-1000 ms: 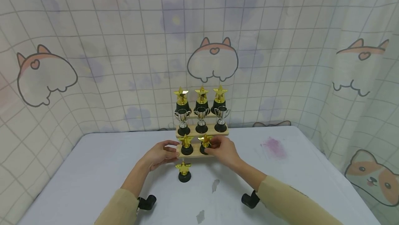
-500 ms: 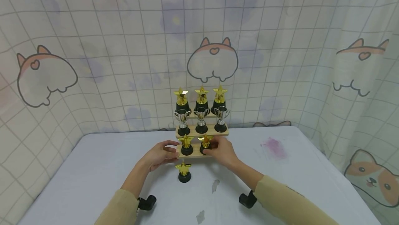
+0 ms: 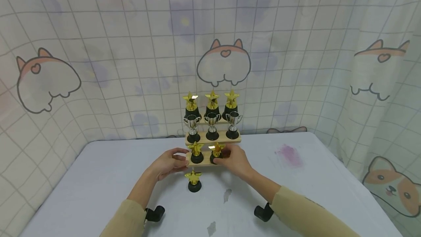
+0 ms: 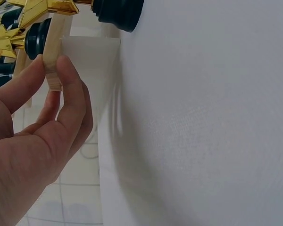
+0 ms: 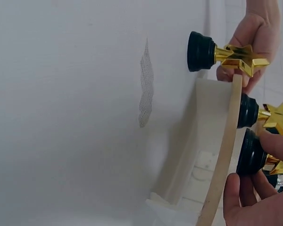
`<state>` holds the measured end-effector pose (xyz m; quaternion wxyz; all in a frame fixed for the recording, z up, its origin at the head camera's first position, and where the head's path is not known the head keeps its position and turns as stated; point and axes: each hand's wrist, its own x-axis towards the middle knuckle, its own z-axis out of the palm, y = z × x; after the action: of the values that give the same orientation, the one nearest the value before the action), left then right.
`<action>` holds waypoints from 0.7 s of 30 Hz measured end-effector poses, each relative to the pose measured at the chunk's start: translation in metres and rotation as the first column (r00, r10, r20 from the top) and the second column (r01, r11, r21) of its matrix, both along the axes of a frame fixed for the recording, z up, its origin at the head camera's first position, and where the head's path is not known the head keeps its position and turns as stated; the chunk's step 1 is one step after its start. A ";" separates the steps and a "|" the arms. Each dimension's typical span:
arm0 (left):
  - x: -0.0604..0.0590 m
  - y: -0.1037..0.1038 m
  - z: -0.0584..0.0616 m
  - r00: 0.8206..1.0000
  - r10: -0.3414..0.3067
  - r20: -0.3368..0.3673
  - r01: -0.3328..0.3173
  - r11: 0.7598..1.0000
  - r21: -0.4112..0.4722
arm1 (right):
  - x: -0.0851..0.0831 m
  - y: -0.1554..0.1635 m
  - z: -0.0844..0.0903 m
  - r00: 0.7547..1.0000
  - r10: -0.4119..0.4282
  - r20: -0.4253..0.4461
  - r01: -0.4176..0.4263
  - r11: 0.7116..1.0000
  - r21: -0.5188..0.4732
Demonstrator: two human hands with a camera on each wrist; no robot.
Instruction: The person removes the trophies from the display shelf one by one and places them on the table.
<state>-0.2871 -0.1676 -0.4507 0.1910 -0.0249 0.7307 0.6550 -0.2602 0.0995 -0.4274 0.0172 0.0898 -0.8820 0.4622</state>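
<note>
At the right part of the lowest board [image 3: 206,158], a gold star [image 3: 216,153] is held upright between the thumb and fingers [image 5: 231,190] of the right hand [image 3: 235,159]. These fingers are spread only to base width and pinch its black base; whether the base bears on the board cannot be told. The left hand [image 3: 168,163] pinches the board's left end, thumb above, fingers below. A second star [image 3: 197,155] stands between the hands; a third star [image 3: 194,183] stands on the surface [image 3: 115,178] ahead of the board. Silver cups [image 3: 212,119] and taller stars [image 3: 212,100] occupy the tiers behind. Compared with the frame half a second earlier, no clear displacement shows.
</note>
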 end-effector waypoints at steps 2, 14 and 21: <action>-0.001 0.000 0.000 1.000 -0.005 0.001 0.005 1.000 -0.001 | 0.003 0.001 0.001 1.000 0.014 -0.009 -0.014 1.000 -0.009; -0.001 0.001 0.000 1.000 -0.008 -0.002 0.008 1.000 -0.003 | 0.016 0.007 0.004 0.999 0.035 0.007 -0.035 0.999 -0.020; 0.000 -0.001 0.002 1.000 -0.019 -0.003 0.019 1.000 -0.002 | 0.025 0.009 0.002 0.998 0.047 0.051 -0.044 0.998 -0.054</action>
<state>-0.2875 -0.1682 -0.4486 0.1961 -0.0174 0.7319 0.6523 -0.2352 0.1081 -0.4253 -0.0142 0.0972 -0.8674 0.4878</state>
